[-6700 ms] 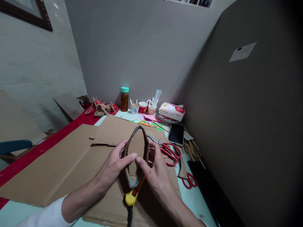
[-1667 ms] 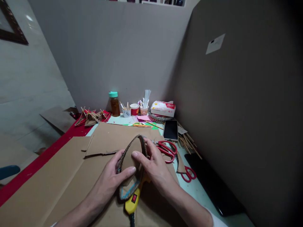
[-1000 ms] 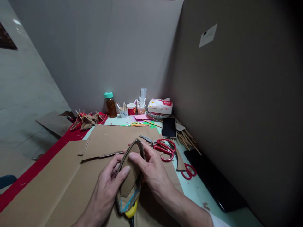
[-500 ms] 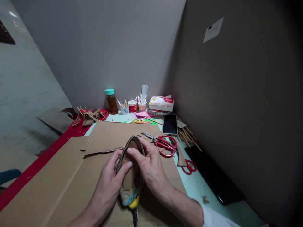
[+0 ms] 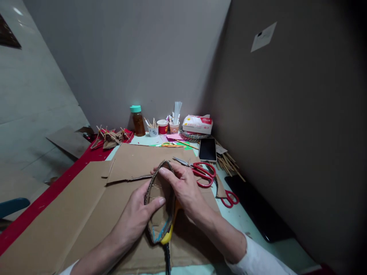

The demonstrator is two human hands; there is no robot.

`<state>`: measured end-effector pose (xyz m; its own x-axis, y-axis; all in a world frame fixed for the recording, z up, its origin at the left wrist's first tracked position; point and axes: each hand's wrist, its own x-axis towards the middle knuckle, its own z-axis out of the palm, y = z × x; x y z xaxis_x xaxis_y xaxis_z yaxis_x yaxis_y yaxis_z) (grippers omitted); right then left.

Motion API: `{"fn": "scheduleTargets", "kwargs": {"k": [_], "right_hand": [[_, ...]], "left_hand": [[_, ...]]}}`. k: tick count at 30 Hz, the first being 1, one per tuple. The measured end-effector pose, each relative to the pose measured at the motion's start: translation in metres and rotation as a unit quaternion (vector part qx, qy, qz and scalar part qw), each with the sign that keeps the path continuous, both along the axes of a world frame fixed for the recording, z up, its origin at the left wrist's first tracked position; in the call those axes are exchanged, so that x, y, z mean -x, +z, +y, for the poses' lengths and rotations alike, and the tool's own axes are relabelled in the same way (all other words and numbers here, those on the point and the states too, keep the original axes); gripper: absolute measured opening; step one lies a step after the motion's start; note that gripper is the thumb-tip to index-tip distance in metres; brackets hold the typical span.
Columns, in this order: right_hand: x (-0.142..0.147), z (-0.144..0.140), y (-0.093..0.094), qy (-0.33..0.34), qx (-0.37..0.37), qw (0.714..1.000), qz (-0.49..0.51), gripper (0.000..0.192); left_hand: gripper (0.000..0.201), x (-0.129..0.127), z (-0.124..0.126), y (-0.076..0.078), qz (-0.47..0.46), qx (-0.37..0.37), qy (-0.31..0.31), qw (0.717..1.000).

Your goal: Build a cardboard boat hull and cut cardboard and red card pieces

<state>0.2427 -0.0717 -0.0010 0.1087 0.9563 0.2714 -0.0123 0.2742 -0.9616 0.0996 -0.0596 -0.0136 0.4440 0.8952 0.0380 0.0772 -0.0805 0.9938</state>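
Note:
Between my hands is a small boat-shaped cardboard piece (image 5: 160,191) with raised corrugated walls and blue marks at its near end. My left hand (image 5: 140,210) grips its left wall, thumb inside and fingers behind. My right hand (image 5: 183,187) closes on the upper right wall, thumb over the rim; some fingertips are hidden behind the cardboard. Below the piece shows a yellow tool with a black cord (image 5: 166,238), mostly covered, its kind unclear. Red-handled scissors (image 5: 203,173) lie just beyond my right hand.
Large cardboard sheets (image 5: 86,214) cover the table. A second pair of scissors (image 5: 229,198), a phone (image 5: 207,149) and wooden sticks (image 5: 229,164) lie right. Behind stand a bottle (image 5: 138,122), paper cups (image 5: 163,127) and a tissue pack (image 5: 197,124). Small cardboard boats (image 5: 110,138) sit back left.
My right thumb has moved up toward the far tip of the cardboard boat, and my left thumb lies a little further inside. The view has shifted slightly; both hands keep their hold.

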Motion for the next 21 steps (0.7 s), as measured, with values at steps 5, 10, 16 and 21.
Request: {"fn": "scheduleTargets", "kwargs": {"k": [5, 10, 16, 21], "right_hand": [[0.015, -0.001, 0.001, -0.117, -0.049, 0.988, -0.083, 0.017], [0.014, 0.004, -0.002, -0.092, -0.042, 0.989, -0.108, 0.019], [0.009, -0.001, -0.007, -0.024, 0.075, 0.993, -0.089, 0.055], [0.015, -0.008, -0.012, 0.009, 0.049, 0.991, -0.125, 0.036]], "left_hand": [[0.044, 0.002, -0.005, -0.003, -0.011, -0.001, 0.025, 1.000], [0.045, -0.002, 0.000, -0.007, -0.055, 0.024, 0.037, 0.998], [0.054, -0.001, 0.009, -0.007, -0.205, 0.106, 0.119, 0.966], [0.054, 0.001, 0.009, 0.004, -0.227, 0.121, 0.187, 0.948]]}}
